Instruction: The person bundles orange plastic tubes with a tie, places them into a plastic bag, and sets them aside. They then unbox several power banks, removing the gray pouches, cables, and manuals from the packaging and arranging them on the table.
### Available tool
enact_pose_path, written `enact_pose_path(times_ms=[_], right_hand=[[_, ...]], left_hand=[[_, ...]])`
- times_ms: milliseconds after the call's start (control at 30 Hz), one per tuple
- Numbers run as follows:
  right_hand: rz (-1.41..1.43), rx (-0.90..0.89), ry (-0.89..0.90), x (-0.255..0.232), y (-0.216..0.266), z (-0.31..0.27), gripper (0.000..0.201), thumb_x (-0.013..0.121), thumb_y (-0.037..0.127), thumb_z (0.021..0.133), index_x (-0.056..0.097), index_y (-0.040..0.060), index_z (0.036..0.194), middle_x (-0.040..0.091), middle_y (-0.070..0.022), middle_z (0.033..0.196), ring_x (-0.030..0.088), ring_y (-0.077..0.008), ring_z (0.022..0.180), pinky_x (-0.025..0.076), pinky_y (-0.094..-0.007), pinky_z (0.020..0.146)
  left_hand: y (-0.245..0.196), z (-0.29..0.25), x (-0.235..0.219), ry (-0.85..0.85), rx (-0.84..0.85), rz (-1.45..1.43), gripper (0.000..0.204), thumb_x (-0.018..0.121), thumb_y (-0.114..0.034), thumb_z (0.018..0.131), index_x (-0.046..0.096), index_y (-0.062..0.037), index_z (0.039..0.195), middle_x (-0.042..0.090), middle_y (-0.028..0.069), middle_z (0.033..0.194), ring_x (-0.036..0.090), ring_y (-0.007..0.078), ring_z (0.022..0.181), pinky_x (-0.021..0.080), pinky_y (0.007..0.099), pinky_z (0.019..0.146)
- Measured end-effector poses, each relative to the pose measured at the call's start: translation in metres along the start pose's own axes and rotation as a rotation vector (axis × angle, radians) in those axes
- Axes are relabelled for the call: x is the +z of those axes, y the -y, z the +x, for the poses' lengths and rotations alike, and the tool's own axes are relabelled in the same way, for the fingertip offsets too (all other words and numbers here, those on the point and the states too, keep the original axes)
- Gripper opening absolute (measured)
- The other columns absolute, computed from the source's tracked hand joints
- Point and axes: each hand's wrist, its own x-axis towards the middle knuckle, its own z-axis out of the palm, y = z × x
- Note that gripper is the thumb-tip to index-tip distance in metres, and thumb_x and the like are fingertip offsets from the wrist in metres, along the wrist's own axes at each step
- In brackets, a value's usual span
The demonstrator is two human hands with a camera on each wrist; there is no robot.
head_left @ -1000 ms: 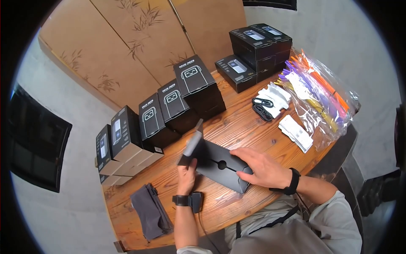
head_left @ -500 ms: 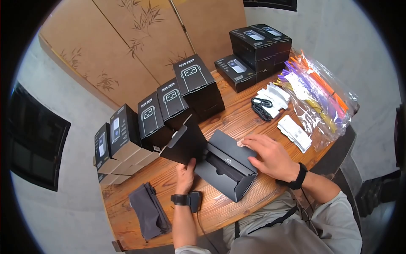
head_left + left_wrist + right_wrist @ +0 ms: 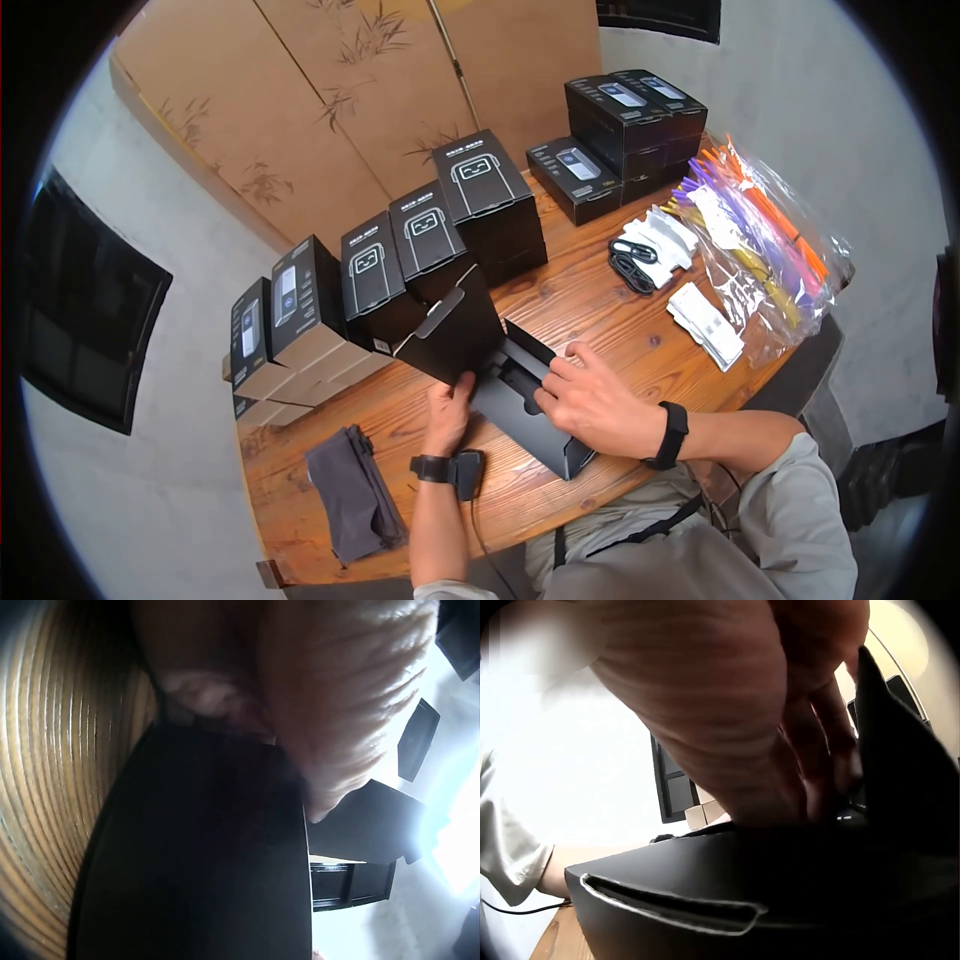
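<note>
A black box [image 3: 520, 429] lies on the wooden table with its lid [image 3: 455, 330] raised on the left and a side flap [image 3: 530, 343] standing up. At its left end my left hand [image 3: 447, 412] grips the box, thumb by the lid's hinge; in the left wrist view the fingers [image 3: 337, 712] overlap the dark board's edge. My right hand [image 3: 590, 400] is over the opening, its fingers bent down into the box. In the right wrist view the fingers [image 3: 810, 742] reach down behind the slotted box wall [image 3: 667, 885]; their tips are hidden, and I cannot tell what they hold.
Black boxes with a face drawing [image 3: 485, 185] stand behind the open box, more boxes [image 3: 290, 300] to the left. Further boxes [image 3: 635, 115] are stacked at the back right. Black cables [image 3: 632, 265], white packets [image 3: 705, 325] and a bag of coloured sticks [image 3: 770, 240] lie right, a grey cloth [image 3: 355, 500] left.
The box's inner flaps have come open and the lid has swung further up. My right hand has moved from the flap to over the opening, fingers inside. The left hand keeps its grip.
</note>
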Motion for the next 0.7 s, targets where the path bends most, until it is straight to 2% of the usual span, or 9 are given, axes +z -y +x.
enact_pose_path(times_ms=[33,133,233,333,433,533,633,700], right_hand=[[-0.028,0.007,0.006,0.003,0.001,0.003,0.019,0.066,0.016,0.071,0.067,0.0039,0.085,0.056,-0.0051,0.084,0.053,-0.0216,0.095,0.039,-0.0436,0.097],[0.053,0.045,0.068,0.009,0.000,0.013,0.025,0.071,0.023,0.067,0.068,0.0026,0.082,0.058,-0.0091,0.095,0.050,-0.0253,0.108,0.036,-0.0499,0.102],[0.045,0.004,0.118,-0.001,-0.002,0.016,0.030,0.074,0.027,0.063,0.071,0.0028,0.081,0.059,-0.0126,0.111,0.045,-0.0299,0.121,0.031,-0.0576,0.107],[0.001,-0.027,0.157,-0.003,0.002,0.018,0.027,0.073,0.027,0.064,0.073,0.0043,0.079,0.057,-0.0134,0.125,0.042,-0.0338,0.127,0.026,-0.0632,0.109],[0.018,-0.031,0.174,0.002,0.002,0.020,0.025,0.072,0.028,0.065,0.075,0.0063,0.078,0.058,-0.0110,0.127,0.042,-0.0339,0.127,0.027,-0.0635,0.108],[0.040,-0.017,0.122,0.009,0.002,0.019,0.019,0.071,0.022,0.067,0.074,0.0048,0.075,0.062,-0.0117,0.121,0.046,-0.0310,0.124,0.029,-0.0595,0.108],[0.373,0.091,-0.017,0.012,-0.008,0.014,0.016,0.069,0.014,0.072,0.071,0.0020,0.082,0.066,-0.0127,0.109,0.054,-0.0291,0.115,0.038,-0.0496,0.103],[0.621,0.234,-0.082,0.007,-0.014,0.010,0.017,0.067,0.012,0.076,0.067,0.0009,0.089,0.066,-0.0142,0.104,0.058,-0.0309,0.104,0.043,-0.0449,0.094]], left_hand=[[0.001,0.000,0.000,0.001,-0.001,-0.008,0.023,0.060,-0.021,0.100,0.067,-0.0001,0.107,0.065,-0.0022,0.097,0.055,0.0065,0.086,0.046,0.0237,0.077],[-0.006,0.000,0.005,-0.023,0.004,0.000,0.025,0.060,-0.023,0.100,0.067,-0.0001,0.108,0.065,-0.0023,0.098,0.056,0.0067,0.087,0.046,0.0240,0.077],[-0.007,-0.002,0.003,-0.012,-0.083,-0.027,0.027,0.060,-0.024,0.099,0.067,-0.0002,0.110,0.065,-0.0023,0.099,0.056,0.0070,0.089,0.046,0.0246,0.079],[-0.007,0.000,0.007,-0.021,-0.012,-0.019,0.027,0.060,-0.024,0.099,0.067,-0.0002,0.110,0.066,-0.0022,0.099,0.056,0.0067,0.089,0.046,0.0242,0.077],[-0.005,0.000,0.009,-0.047,0.011,-0.034,0.027,0.060,-0.025,0.099,0.067,-0.0003,0.109,0.066,-0.0022,0.099,0.056,0.0062,0.087,0.046,0.0232,0.076],[-0.006,0.000,0.007,-0.036,-0.016,-0.025,0.027,0.059,-0.025,0.100,0.068,-0.0005,0.107,0.066,-0.0024,0.097,0.056,0.0058,0.086,0.046,0.0224,0.076],[-0.007,0.000,0.004,-0.039,-0.073,-0.069,0.026,0.059,-0.025,0.100,0.068,-0.0004,0.105,0.066,-0.0020,0.097,0.057,0.0058,0.086,0.046,0.0220,0.077],[-0.008,-0.001,0.005,-0.048,-0.072,-0.098,0.027,0.058,-0.025,0.100,0.068,-0.0004,0.104,0.067,-0.0017,0.097,0.057,0.0060,0.085,0.046,0.0221,0.077]])
